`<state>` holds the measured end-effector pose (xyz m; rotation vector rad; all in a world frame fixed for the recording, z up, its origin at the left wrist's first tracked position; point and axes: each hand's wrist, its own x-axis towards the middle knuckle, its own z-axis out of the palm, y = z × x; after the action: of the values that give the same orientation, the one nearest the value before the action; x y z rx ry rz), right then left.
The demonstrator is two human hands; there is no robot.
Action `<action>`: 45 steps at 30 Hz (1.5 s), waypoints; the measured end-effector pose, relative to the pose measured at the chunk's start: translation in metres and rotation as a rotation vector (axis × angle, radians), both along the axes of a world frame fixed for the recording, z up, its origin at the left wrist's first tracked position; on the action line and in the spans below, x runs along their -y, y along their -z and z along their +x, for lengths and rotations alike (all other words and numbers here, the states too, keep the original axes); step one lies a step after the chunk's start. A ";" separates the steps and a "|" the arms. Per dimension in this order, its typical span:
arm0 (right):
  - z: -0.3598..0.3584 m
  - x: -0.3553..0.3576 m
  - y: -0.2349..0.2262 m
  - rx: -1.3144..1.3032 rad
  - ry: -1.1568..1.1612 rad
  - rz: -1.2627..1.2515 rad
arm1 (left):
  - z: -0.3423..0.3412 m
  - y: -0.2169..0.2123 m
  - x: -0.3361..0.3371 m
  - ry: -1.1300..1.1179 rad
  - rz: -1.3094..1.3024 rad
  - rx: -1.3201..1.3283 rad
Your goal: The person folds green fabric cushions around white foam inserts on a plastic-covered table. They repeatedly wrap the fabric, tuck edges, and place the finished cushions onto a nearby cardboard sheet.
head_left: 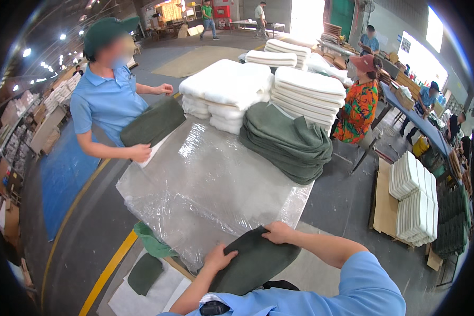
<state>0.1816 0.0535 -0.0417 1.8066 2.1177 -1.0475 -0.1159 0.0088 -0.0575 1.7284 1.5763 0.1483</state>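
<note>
A dark green cushion cover (250, 260) lies at the near edge of a table covered with clear plastic sheet (205, 179). My left hand (219, 258) presses on its left end and my right hand (278, 231) grips its upper right edge. Across the table, a co-worker in a blue shirt and green cap (108, 95) holds another green cover (152, 124) with a white insert at the far left edge.
White cushion inserts (226, 87) and folded green covers (287, 142) are stacked at the table's far side. A person in an orange patterned top (358, 105) stands beyond them. More white stacks (413, 200) sit on a pallet at right. Yellow floor line (108, 268) runs at left.
</note>
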 end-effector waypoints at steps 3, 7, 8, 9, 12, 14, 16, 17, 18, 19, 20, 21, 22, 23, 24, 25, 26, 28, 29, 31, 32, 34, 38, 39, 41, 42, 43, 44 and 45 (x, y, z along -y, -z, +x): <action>-0.023 -0.010 0.002 0.017 0.076 0.001 | -0.050 0.007 -0.006 0.102 -0.284 -0.040; -0.040 -0.027 0.016 0.045 0.190 -0.002 | -0.055 0.006 -0.005 0.036 -0.232 -0.189; -0.047 -0.033 0.018 0.059 0.207 -0.010 | -0.052 0.008 -0.005 -0.012 -0.153 -0.233; -0.050 -0.037 0.023 0.082 0.236 -0.026 | -0.044 0.009 0.002 -0.106 -0.090 -0.193; -0.056 -0.051 0.036 0.039 0.256 0.035 | -0.033 0.009 0.010 -0.275 0.022 -0.226; -0.051 -0.055 0.043 0.018 0.262 0.098 | -0.025 0.015 0.007 -0.329 0.062 -0.195; -0.063 -0.052 0.038 -0.034 0.270 0.097 | -0.032 0.025 0.011 -0.396 0.086 -0.185; -0.066 -0.052 0.036 -0.041 0.271 0.102 | -0.033 0.031 0.012 -0.417 0.105 -0.165; -0.067 -0.051 0.037 -0.050 0.279 0.118 | -0.034 0.034 0.011 -0.432 0.135 -0.142; -0.068 -0.053 0.040 -0.058 0.286 0.132 | -0.033 0.038 0.012 -0.447 0.145 -0.133; -0.071 -0.053 0.044 -0.057 0.288 0.129 | -0.032 0.043 0.015 -0.464 0.152 -0.123; -0.071 -0.050 0.047 -0.059 0.290 0.132 | -0.030 0.043 0.016 -0.481 0.165 -0.112; -0.069 -0.049 0.051 -0.058 0.290 0.134 | -0.028 0.046 0.014 -0.473 0.155 -0.123; -0.066 -0.051 0.056 -0.052 0.290 0.129 | -0.026 0.049 0.011 -0.466 0.143 -0.132; -0.068 -0.054 0.056 -0.059 0.286 0.135 | -0.028 0.048 0.009 -0.462 0.145 -0.150; -0.067 -0.057 0.056 -0.064 0.283 0.140 | -0.028 0.048 0.008 -0.445 0.125 -0.177; -0.065 -0.059 0.056 -0.086 0.271 0.158 | -0.029 0.048 0.007 -0.428 0.102 -0.201; -0.063 -0.062 0.056 -0.143 0.256 0.192 | -0.038 0.042 0.006 -0.370 0.068 -0.194; -0.057 -0.064 0.055 -0.153 0.186 0.161 | -0.044 0.040 0.005 -0.331 0.051 -0.156; -0.042 -0.075 0.046 -0.173 0.048 0.102 | -0.066 0.032 0.012 -0.253 0.026 -0.125; -0.032 -0.077 0.041 -0.178 0.031 0.092 | -0.078 0.028 0.017 -0.207 0.014 -0.122; -0.027 -0.079 0.035 -0.200 -0.040 0.047 | -0.096 0.024 0.030 -0.225 -0.033 -0.119; -0.034 -0.070 0.051 -0.203 0.050 0.166 | -0.081 0.039 0.050 -0.488 -0.011 -0.128; -0.038 -0.066 0.053 -0.207 0.043 0.177 | -0.078 0.040 0.053 -0.533 0.022 -0.126; -0.043 -0.067 0.050 -0.177 0.034 0.176 | -0.078 0.042 0.053 -0.593 0.067 -0.142; -0.039 -0.063 0.050 -0.129 0.055 0.163 | -0.075 0.043 0.050 -0.577 0.120 -0.137; -0.037 -0.054 0.057 -0.147 0.049 0.198 | -0.074 0.041 0.055 -0.589 0.108 -0.155; -0.036 -0.050 0.063 -0.166 0.045 0.252 | -0.073 0.043 0.056 -0.597 0.115 -0.167; -0.039 -0.049 0.064 -0.180 0.042 0.260 | -0.072 0.045 0.058 -0.617 0.145 -0.171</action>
<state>0.1428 0.1023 -0.1061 1.9431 2.4311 -1.0199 -0.1882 -0.0492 -0.1024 1.3287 2.2361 0.4354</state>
